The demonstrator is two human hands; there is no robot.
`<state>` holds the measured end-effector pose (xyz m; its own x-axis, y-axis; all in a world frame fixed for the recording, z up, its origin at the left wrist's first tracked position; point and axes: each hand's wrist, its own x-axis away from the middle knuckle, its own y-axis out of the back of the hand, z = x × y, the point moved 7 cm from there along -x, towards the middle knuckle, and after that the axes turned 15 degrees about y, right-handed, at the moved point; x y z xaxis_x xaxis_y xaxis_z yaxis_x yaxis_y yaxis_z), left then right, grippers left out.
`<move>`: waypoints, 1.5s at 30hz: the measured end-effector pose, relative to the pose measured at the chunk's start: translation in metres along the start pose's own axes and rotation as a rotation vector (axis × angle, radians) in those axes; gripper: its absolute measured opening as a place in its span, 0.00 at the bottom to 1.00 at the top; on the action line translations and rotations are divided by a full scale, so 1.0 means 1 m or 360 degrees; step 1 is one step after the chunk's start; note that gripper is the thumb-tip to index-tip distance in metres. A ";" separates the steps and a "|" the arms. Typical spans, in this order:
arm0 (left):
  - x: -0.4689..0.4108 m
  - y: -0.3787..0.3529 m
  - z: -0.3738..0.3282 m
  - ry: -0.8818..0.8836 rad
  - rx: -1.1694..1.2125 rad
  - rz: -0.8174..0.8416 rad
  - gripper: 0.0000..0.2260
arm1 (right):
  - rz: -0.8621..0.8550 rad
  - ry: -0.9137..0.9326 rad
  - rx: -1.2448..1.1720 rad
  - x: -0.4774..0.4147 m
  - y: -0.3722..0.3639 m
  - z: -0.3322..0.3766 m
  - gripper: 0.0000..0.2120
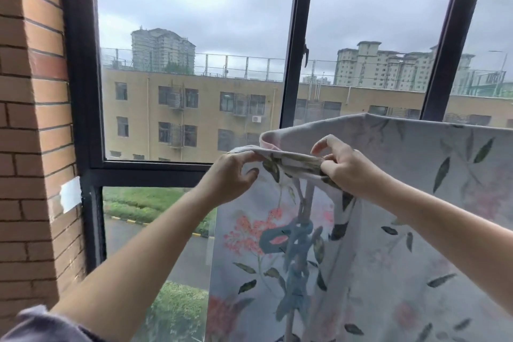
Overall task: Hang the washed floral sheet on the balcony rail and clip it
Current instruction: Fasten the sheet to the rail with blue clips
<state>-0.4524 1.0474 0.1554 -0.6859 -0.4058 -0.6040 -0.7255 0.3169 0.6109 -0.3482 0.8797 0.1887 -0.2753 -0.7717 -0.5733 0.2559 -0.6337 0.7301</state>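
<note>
A thin, pale grey floral sheet (388,230) printed with coral-pink blossom clusters and dark green leaves hangs in front of a dark-framed window (297,36), beside a brick wall (33,119). Its top edge runs straight on the right, seemingly draped over a rail hidden under the fold. Daylight passes through the cloth, and a blurred blue shape shows behind it that I cannot identify. At the sheet's upper left corner the edge is bunched into a narrow roll. The left hand (233,175) pinches one end, thumb and fingers (249,157) closed on the fabric. The right hand (347,166) grips the other end, its forefinger lifted and crooked.
</note>
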 end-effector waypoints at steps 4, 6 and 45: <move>0.012 -0.045 0.013 0.0212 -0.0070 0.0187 0.18 | 0.0202 0.0108 0.0906 0.017 0.003 -0.010 0.08; 0.025 -0.073 0.022 0.0450 -0.0177 0.0404 0.28 | 0.0253 0.0115 0.1049 0.021 -0.002 -0.017 0.12; 0.076 -0.029 0.051 0.0594 0.1065 0.0488 0.41 | 0.0094 -0.0143 -0.0839 0.019 -0.112 -0.060 0.14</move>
<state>-0.4864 1.0513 0.0661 -0.8806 -0.4391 -0.1782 -0.4703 0.8557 0.2158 -0.3269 0.9327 0.0732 -0.3187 -0.8140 -0.4857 0.6975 -0.5483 0.4613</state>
